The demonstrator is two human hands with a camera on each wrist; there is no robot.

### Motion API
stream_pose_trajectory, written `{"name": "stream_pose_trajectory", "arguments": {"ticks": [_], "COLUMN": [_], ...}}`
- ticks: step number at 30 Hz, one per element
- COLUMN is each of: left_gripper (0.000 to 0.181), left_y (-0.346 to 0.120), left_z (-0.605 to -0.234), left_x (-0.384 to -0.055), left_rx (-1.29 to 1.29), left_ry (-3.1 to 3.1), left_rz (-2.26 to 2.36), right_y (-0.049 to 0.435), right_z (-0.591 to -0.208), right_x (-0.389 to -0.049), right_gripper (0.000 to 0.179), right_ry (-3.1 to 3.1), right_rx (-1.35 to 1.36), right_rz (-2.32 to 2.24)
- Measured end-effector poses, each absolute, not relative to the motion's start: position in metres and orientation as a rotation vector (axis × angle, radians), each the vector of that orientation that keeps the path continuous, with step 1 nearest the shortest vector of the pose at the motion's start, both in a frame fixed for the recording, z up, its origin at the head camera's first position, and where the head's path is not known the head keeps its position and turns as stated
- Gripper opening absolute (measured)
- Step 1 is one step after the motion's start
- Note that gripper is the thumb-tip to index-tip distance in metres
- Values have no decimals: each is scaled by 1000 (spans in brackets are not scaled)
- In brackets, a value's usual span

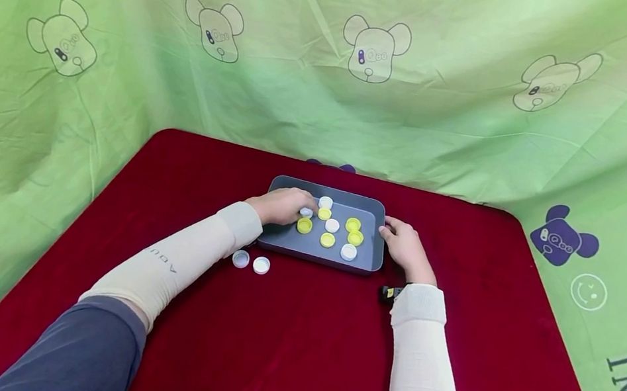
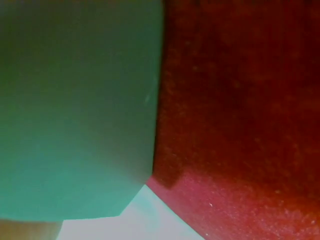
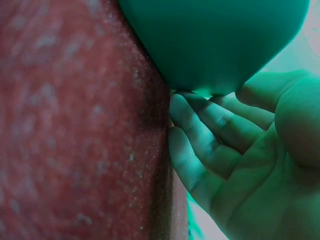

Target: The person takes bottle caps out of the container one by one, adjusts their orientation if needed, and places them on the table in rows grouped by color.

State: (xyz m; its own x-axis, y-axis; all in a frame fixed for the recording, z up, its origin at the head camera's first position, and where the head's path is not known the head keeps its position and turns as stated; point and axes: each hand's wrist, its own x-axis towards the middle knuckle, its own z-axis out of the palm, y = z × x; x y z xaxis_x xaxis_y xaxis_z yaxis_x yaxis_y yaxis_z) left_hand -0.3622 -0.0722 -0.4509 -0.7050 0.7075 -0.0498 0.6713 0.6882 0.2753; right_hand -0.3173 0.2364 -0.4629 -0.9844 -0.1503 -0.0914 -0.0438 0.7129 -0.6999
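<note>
My left hand (image 1: 286,206) reaches over the left side of a dark grey tray (image 1: 313,256). Its curled fingers pinch a white bottle cap (image 1: 306,212), partly hidden by them. In the left wrist view the tray wall (image 2: 80,110) fills the left side, and the fingers are hidden. My right hand (image 1: 407,247) grips the tray's right end, thumb at the rim; the right wrist view shows its fingers (image 3: 200,135) low against the wall. Several yellow caps (image 1: 355,237) and white caps (image 1: 348,252) lie loose inside the tray.
Two white caps, one at the left (image 1: 241,259) and one at the right (image 1: 261,265), lie on the red tablecloth (image 1: 279,351) in front of the tray. A small black device (image 1: 388,294) is at the right wrist. Green printed curtains (image 1: 361,115) surround the table.
</note>
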Motion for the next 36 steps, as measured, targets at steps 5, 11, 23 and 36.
{"name": "stream_pose_trajectory", "arguments": {"ticks": [5,11,23,36], "left_gripper": [41,39,40,41], "left_y": [-70,-70,-68,-67], "left_z": [-452,-450,-450,-448], "left_x": [-365,-366,-366,-364], "left_rx": [1117,1076,1031,1010], "left_ry": [2732,2733,2732,2733], "left_rz": [331,314,306,304], "right_y": [237,236,237,238], "right_z": [-463,-463,-464,-466], "right_x": [-317,-318,-319,-319], "right_gripper": [47,48,47,47], "right_ry": [2768,2764,2779,2762], "right_rx": [-152,-149,-158,-159], "right_rz": [-1138,-1144,-1132,-1148]}}
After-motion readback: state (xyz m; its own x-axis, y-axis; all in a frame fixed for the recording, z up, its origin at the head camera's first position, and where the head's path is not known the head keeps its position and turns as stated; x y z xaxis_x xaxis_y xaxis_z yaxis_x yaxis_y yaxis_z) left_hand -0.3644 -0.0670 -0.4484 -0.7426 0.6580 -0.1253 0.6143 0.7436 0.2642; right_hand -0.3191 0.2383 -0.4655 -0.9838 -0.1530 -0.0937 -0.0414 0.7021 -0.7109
